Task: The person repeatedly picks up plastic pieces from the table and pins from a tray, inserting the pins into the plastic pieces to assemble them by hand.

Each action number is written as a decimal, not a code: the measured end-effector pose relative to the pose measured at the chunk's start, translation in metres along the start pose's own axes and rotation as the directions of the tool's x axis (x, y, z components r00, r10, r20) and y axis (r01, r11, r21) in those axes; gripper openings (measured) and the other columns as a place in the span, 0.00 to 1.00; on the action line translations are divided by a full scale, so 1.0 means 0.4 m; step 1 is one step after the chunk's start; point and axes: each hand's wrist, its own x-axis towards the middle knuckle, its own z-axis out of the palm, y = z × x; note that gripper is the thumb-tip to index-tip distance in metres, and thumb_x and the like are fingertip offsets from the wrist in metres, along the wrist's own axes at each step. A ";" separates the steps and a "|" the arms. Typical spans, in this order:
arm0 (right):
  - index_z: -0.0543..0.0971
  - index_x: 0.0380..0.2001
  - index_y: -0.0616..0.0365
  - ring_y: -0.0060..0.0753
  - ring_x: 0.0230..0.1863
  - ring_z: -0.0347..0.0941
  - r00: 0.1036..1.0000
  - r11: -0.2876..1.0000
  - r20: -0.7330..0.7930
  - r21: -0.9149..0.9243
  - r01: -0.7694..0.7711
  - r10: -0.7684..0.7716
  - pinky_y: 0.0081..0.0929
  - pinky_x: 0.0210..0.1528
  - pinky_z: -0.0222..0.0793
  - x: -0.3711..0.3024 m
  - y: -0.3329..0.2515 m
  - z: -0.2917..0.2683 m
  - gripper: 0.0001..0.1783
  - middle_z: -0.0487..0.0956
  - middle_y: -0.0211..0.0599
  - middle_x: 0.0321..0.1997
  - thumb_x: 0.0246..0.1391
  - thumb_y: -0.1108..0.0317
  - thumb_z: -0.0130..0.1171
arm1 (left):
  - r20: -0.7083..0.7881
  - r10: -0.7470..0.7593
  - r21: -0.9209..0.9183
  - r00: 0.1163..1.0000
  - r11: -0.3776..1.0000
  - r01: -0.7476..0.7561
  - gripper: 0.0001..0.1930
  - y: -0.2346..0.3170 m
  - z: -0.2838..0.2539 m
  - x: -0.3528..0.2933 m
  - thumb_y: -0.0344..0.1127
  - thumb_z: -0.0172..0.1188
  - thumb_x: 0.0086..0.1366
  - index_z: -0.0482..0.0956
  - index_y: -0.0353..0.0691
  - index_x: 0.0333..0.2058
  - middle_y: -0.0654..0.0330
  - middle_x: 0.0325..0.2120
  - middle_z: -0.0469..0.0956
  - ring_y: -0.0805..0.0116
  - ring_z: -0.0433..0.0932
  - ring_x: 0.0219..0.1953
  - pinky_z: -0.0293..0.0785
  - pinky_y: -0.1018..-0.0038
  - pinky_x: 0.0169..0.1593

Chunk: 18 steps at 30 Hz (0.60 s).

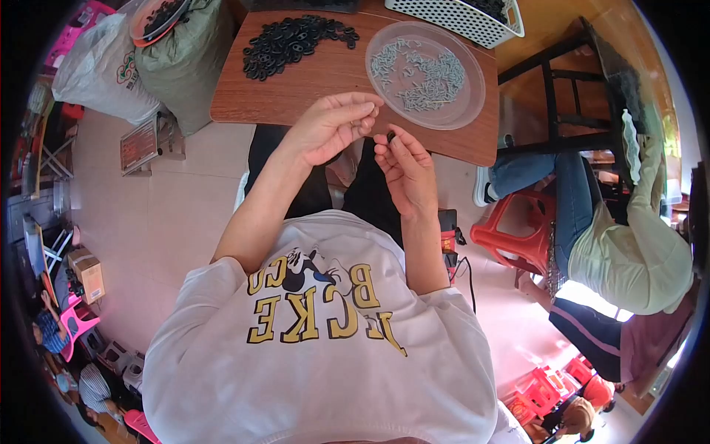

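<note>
Just off the near edge of the table, both my hands are raised close together. My left hand point(336, 127) has its thumb and fingertips drawn together by the rim of a clear round basin point(473, 111); whatever they pinch is too small to make out. Between the thumb and finger of my right hand point(408, 169) is a small black part point(390, 137), mostly covered. Small pale grey screws point(436, 78) lie scattered in the basin. To its left, a pile of black oval parts with holes point(292, 44) spreads over the brown tabletop point(333, 78).
A white perforated basket point(473, 28) with dark pieces stands at the far right of the table. Full sacks point(185, 66) and a low wooden stool point(140, 146) are at the left. On the right, another person point(621, 251) sits by a red stool point(510, 229) and a black frame point(551, 103).
</note>
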 end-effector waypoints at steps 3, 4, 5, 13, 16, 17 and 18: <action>0.74 0.42 0.61 0.25 0.38 0.76 0.999 1.000 0.043 0.022 -0.011 0.010 0.21 0.42 0.71 0.015 -0.002 0.029 0.09 0.79 0.40 0.39 0.57 0.72 0.52 | -0.041 0.024 -0.033 0.999 0.999 -0.025 0.08 -0.004 -0.003 -0.032 0.27 0.55 0.61 0.76 0.32 0.39 0.59 0.33 0.77 0.75 0.76 0.33 0.74 0.82 0.38; 0.74 0.42 0.61 0.25 0.38 0.76 0.999 1.000 0.045 0.019 -0.013 0.012 0.21 0.42 0.71 0.019 -0.002 0.043 0.09 0.79 0.40 0.39 0.57 0.72 0.52 | -0.066 0.042 -0.046 0.997 0.998 -0.045 0.07 -0.003 -0.001 -0.041 0.27 0.56 0.61 0.77 0.33 0.38 0.59 0.33 0.78 0.75 0.76 0.33 0.74 0.82 0.39; 0.75 0.41 0.61 0.23 0.36 0.75 1.000 1.000 0.016 0.009 0.010 -0.010 0.20 0.41 0.70 0.022 -0.001 0.057 0.09 0.79 0.38 0.37 0.57 0.72 0.52 | -0.065 0.045 -0.048 0.997 0.998 -0.048 0.07 -0.004 -0.001 -0.047 0.27 0.56 0.61 0.77 0.33 0.38 0.59 0.33 0.78 0.75 0.76 0.33 0.74 0.82 0.39; 0.77 0.37 0.62 0.18 0.31 0.71 0.997 0.997 0.043 -0.024 0.070 -0.069 0.15 0.37 0.68 0.054 0.012 0.090 0.07 0.79 0.34 0.35 0.54 0.74 0.56 | -0.214 0.147 -0.066 0.966 0.984 -0.164 0.07 0.014 0.013 -0.076 0.23 0.58 0.58 0.77 0.33 0.36 0.57 0.31 0.78 0.73 0.77 0.31 0.75 0.81 0.38; 0.77 0.37 0.64 0.19 0.30 0.73 0.998 0.993 0.035 -0.098 0.065 -0.061 0.14 0.34 0.69 0.066 0.005 0.122 0.07 0.79 0.36 0.34 0.53 0.75 0.57 | -0.225 0.180 -0.046 0.958 0.980 -0.195 0.08 0.025 0.017 -0.077 0.22 0.58 0.57 0.77 0.32 0.37 0.56 0.31 0.79 0.72 0.78 0.31 0.75 0.81 0.37; 0.77 0.36 0.65 0.20 0.29 0.74 0.996 0.985 0.025 -0.150 0.087 -0.084 0.14 0.33 0.69 0.071 0.004 0.130 0.07 0.80 0.37 0.33 0.53 0.75 0.57 | -0.231 0.189 -0.048 0.954 0.977 -0.206 0.08 0.029 0.017 -0.076 0.22 0.58 0.57 0.77 0.32 0.37 0.56 0.31 0.79 0.72 0.78 0.31 0.75 0.81 0.37; 0.77 0.36 0.66 0.21 0.28 0.74 0.994 0.973 0.017 -0.202 0.108 -0.107 0.15 0.32 0.70 0.075 0.002 0.136 0.07 0.80 0.38 0.32 0.53 0.76 0.57 | -0.253 0.202 -0.028 0.946 0.976 -0.216 0.08 0.032 0.019 -0.075 0.22 0.58 0.57 0.76 0.32 0.37 0.56 0.31 0.79 0.71 0.78 0.31 0.75 0.80 0.37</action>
